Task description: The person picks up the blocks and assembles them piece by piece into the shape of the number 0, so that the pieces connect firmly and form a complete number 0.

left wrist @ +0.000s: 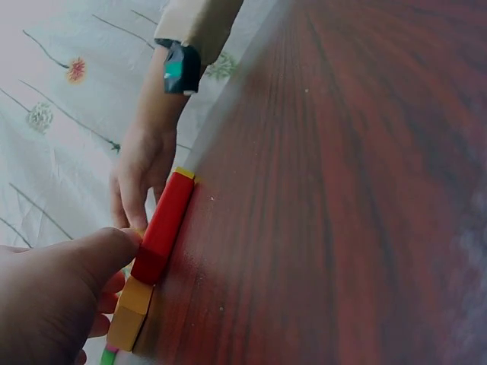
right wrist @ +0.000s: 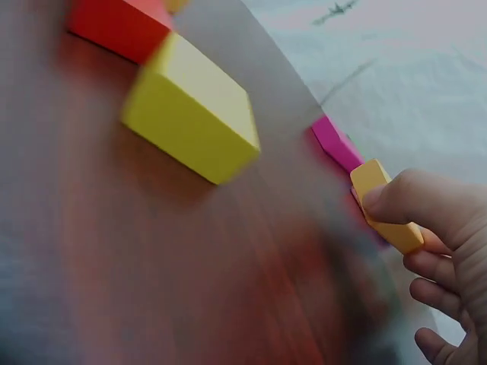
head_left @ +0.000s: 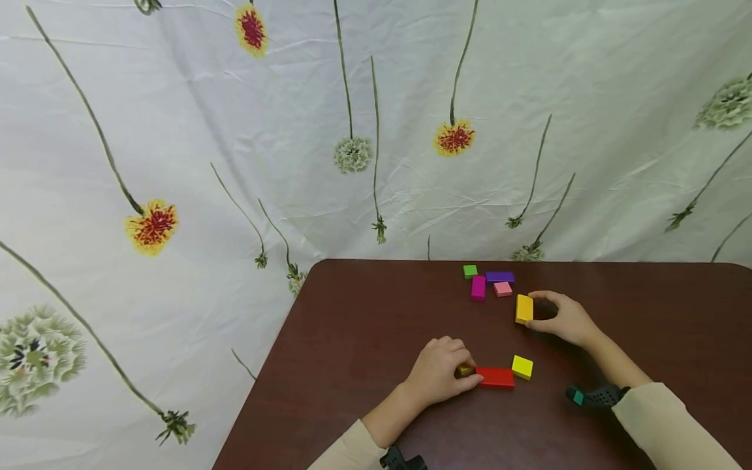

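Head view: orange block (head_left: 524, 309) pinched between thumb and fingers of right hand (head_left: 565, 321); contact with table (head_left: 352, 326) unclear. Red block (head_left: 497, 378) at its 7 o'clock, left hand (head_left: 436, 373) pinching one end; gold block (head_left: 465, 371) at red's 9, yellow block (head_left: 522, 367) at red's 2. Magenta block (head_left: 478, 288), pink block (head_left: 502, 289), green block (head_left: 470, 271): orange's 10 o'clock.

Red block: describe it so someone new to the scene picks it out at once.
In the head view, follow the dark brown table to the left hand. Touching that hand is the red block, with a yellow block by its other end. It is the only red one, plainly longer than that yellow neighbour.
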The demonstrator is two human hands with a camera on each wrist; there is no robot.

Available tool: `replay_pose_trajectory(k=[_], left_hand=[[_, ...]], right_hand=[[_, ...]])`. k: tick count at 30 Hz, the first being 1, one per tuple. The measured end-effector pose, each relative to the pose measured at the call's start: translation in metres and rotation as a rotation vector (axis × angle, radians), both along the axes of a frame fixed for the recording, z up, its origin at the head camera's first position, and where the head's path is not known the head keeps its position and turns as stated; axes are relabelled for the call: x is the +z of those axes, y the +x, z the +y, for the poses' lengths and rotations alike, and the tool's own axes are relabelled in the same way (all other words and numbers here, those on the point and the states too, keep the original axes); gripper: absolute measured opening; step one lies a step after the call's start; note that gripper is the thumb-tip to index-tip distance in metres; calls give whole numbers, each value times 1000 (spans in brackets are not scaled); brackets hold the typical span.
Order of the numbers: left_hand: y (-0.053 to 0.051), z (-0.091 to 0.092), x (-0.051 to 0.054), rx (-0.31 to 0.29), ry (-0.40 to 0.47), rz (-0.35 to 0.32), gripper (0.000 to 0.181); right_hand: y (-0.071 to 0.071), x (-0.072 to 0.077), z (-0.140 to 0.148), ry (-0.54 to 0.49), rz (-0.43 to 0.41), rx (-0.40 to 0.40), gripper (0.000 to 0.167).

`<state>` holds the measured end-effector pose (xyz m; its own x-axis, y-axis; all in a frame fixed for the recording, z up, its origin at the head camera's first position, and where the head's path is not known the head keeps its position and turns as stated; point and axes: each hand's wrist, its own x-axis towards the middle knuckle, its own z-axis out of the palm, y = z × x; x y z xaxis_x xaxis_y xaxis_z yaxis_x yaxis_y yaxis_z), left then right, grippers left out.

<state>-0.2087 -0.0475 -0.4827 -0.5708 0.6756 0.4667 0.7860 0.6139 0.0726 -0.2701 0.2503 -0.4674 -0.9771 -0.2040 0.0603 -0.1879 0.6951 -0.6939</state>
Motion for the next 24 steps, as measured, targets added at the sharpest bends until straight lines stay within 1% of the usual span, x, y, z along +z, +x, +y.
replay_pose_trajectory(k=[4,7,12,19,24], left_hand=[[0,-1,-1,-3,6,11,18],[-1,-1,-2,-3,11,13,18],[-2,-1,-2,-6,18,16,18],[-2,0,-4,-12,23,20,18],[-2,0,-4,-18,24,20,18]], right_hand=[[10,0,-3,2,14,13,70],[16,-1,-6,0,27,25,70],[22,-3,-9,1,52,41,68],[32,-9,-12,6,69,41,66],[35,-15,-11,4,89,38,65]])
